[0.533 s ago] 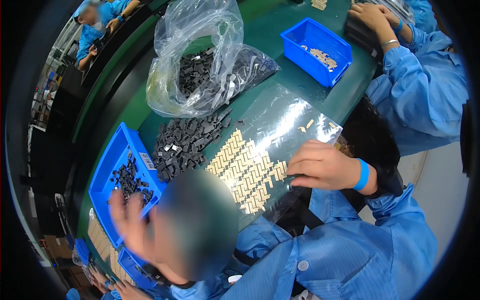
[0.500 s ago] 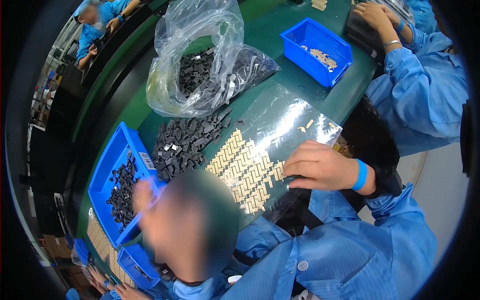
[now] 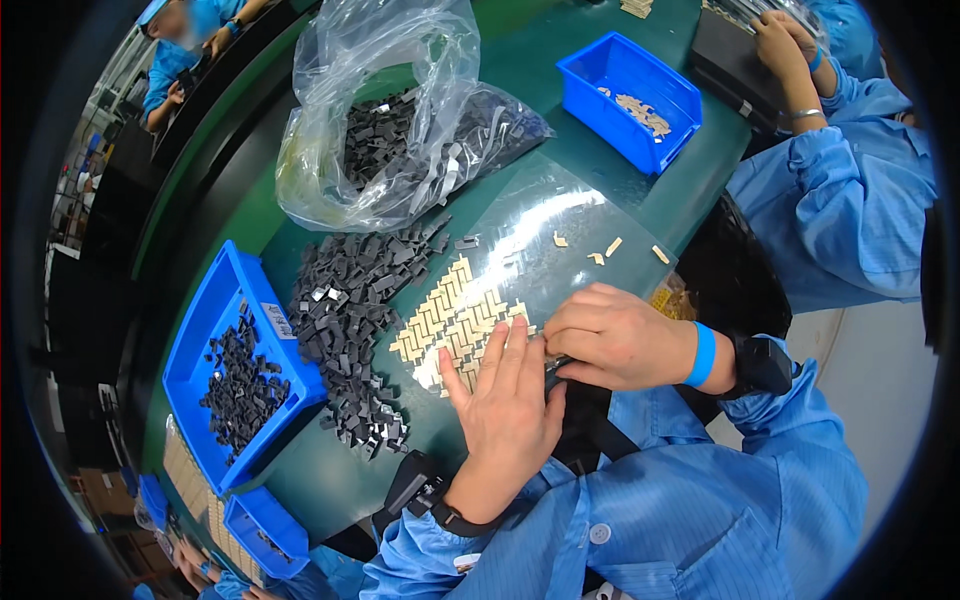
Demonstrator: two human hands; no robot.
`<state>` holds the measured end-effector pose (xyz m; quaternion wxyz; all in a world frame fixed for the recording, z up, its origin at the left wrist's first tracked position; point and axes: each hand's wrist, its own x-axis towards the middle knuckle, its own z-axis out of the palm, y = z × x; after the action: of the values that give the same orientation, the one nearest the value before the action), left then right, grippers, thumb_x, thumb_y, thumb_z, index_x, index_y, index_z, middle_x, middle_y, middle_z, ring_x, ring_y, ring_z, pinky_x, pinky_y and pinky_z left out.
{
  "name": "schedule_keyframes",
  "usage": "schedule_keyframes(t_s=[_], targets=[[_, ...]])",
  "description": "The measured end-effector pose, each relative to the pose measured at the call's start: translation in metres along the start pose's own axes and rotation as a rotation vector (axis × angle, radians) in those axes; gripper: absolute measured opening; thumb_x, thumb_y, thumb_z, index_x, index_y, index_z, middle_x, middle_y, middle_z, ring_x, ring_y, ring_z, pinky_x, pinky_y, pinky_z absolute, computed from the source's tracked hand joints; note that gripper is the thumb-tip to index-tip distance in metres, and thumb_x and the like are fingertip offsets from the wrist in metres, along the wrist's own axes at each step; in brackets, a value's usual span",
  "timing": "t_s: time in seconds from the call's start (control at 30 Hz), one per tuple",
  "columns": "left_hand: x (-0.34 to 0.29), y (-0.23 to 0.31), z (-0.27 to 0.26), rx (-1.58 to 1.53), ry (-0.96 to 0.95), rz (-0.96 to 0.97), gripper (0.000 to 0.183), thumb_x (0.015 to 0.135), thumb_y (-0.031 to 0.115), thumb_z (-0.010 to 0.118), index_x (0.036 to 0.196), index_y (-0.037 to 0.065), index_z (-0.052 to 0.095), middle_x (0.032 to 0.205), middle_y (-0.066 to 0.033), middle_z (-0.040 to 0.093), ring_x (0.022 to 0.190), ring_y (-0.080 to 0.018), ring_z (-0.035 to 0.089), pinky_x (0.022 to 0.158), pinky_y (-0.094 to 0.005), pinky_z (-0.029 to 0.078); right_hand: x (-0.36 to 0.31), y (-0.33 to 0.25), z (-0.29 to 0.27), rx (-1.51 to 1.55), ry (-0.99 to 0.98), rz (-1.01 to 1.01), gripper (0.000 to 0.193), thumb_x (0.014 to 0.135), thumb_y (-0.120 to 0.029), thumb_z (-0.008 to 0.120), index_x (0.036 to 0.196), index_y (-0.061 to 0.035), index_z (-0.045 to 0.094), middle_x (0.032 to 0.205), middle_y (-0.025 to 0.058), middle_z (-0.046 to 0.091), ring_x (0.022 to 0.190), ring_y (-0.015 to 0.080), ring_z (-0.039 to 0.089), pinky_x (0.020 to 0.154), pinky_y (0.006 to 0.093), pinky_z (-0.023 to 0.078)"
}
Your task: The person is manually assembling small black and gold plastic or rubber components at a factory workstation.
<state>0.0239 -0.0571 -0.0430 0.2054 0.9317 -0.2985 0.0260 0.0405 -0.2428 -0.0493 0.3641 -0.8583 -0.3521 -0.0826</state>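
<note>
Many tan angled pieces [image 3: 428,322] are set in rows on a clear plastic sheet [image 3: 550,270] on the table [image 3: 340,490], apparently steadied by the left hand [image 3: 508,415], its grip spread flat; the right hand [image 3: 622,342] is pinched narrow alongside, any held piece hidden.

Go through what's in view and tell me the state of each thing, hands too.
Left hand, fingers spread, palm down
Right hand, fingers bent; hold unclear
Tan pieces, mostly in zigzag rows, some loose
Clear sheet, spread beneath tan pieces
Plastic bag, open, partly filled
Black pieces, loosely heaped
Large left blue bin, open, partly filled
Right blue bin, open, partly filled
</note>
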Motion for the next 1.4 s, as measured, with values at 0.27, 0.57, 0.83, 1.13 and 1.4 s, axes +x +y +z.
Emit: schedule_keyframes(t_s=[0.27,0.57,0.83,1.13,1.4], targets=[[-0.002,0.004,0.0,-0.021,0.024,-0.036,0.049,0.066,0.017,0.072,0.11,0.003,0.055,0.126,-0.012,0.051,0.12,-0.0252,0.046,0.102,-0.0629,0.01,0.001,-0.007,0.001,-0.117,0.001,-0.045,0.02,0.067,-0.011,0.067,0.084,-0.0032,0.059,0.088,0.0066,0.057,0.079,0.0227,0.055,0.071,0.0325,0.043],[-0.001,0.002,0.007,-0.04,0.095,-0.034,0.056,0.061,0.011,0.073,0.112,0.005,0.05,0.123,-0.0117,0.054,0.118,-0.0269,0.049,0.104,-0.0597,0.008,0.001,-0.013,0.005,-0.346,0.014,-0.086,0.012,0.068,-0.014,0.058,0.076,-0.0058,0.055,0.078,0.0047,0.051,0.074,0.0182,0.052,0.068,0.0299,0.041],[0.001,0.004,0.004,-0.05,0.079,-0.041,0.052,0.063,0.013,0.072,0.11,0.006,0.051,0.123,-0.0137,0.053,0.117,-0.0263,0.049,0.102,-0.0633,0.008,0.002,-0.021,0.001,-0.329,-0.093,-0.01,0.022,0.064,-0.011,0.06,0.084,-0.0014,0.059,0.087,0.0075,0.057,0.081,0.0215,0.055,0.073,0.0322,0.042],[-0.001,0.002,0.009,-0.026,0.106,-0.036,0.055,0.06,0.014,0.074,0.109,0.006,0.049,0.124,-0.0107,0.053,0.118,-0.0265,0.049,0.104,-0.0588,0.005,0.001,-0.017,0.01,-0.32,0.023,-0.008,0.014,0.064,-0.01,0.059,0.076,-0.0027,0.058,0.082,0.0067,0.055,0.078,0.0206,0.054,0.07,0.0316,0.041],[-0.001,0.001,0.008,-0.055,0.104,-0.04,0.057,0.059,0.015,0.076,0.109,0.007,0.048,0.124,-0.0102,0.052,0.119,-0.0265,0.048,0.104,-0.0595,0.005,-0.001,-0.01,0.012,-0.308,0.093,-0.049,0.012,0.066,-0.011,0.057,0.076,-0.0042,0.055,0.08,0.0064,0.053,0.076,0.0211,0.054,0.07,0.032,0.042]])
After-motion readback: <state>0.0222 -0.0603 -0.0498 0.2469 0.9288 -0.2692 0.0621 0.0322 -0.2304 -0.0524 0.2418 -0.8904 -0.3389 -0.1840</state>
